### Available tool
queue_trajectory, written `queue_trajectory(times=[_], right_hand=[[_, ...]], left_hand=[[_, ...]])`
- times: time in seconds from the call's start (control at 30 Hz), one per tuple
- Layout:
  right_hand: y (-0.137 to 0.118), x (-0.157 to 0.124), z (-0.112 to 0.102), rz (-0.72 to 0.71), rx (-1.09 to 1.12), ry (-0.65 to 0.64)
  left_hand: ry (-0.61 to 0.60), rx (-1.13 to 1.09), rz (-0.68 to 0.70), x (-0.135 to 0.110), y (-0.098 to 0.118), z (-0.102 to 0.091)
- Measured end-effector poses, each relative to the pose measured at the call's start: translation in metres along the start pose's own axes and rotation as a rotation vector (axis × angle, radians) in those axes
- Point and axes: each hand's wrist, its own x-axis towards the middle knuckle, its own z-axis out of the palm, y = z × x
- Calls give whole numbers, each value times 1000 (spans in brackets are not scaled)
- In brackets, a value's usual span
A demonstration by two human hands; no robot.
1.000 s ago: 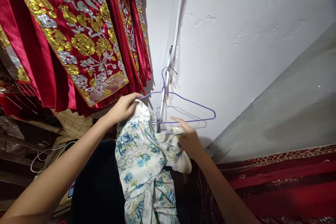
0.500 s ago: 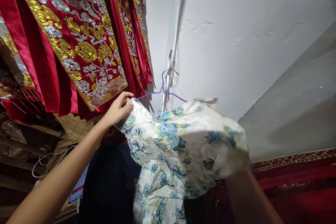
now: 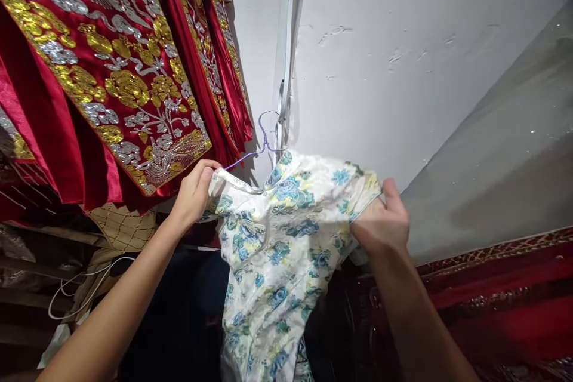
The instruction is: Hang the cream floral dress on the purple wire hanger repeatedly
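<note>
Left hand (image 3: 193,194): fingers pinched shut on collar edge of floral dress (image 3: 277,239), keeping the neck spread.
Right hand (image 3: 381,225): closed on opposite shoulder, holding cloth taut.
Dress: draped over purple hanger (image 3: 264,137), hooked by white wall (image 3: 403,42).
Beside: red embroidered garments (image 3: 111,71).

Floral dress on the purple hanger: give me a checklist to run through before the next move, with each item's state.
1. Left hand grips the floral dress at its left shoulder edge: ok.
2. Right hand grips the right shoulder edge: ok.
3. Purple hanger hook is up beside the white pole: ok; whether it is caught on anything, cannot tell.
4. Hanger arms sit inside both shoulders: cannot tell, the cloth hides them.
5. Dress is spread evenly: not ok, the cloth is bunched below the hands.
6. Dress hangs apart from the red embroidered cloth: ok.
</note>
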Motion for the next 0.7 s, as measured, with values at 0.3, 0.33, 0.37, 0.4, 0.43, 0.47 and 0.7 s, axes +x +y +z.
queue_trajectory(times=[0.3, 0.33, 0.37, 0.4, 0.43, 0.47, 0.7], right_hand=[[-20, -17, 2, 260, 30, -294], [-13, -20, 1, 257, -33, -374], [-5, -25, 4, 234, -134, -439], [3, -31, 10, 188, -266, -483], [12, -39, 19, 122, -418, -519], [21, -48, 30, 19, -569, -525], [50, -93, 49, -328, -915, -464]], left_hand=[[162, -248, -117, -1, 4, 20], [215, -342, -186, -4, 6, 22], [263, -462, -259, -7, 11, 25], [286, -615, -334, -10, 19, 29], [266, -792, -407, -14, 30, 35], [199, -973, -475, -18, 43, 41], [-277, -1226, -589, -53, 92, 56]])
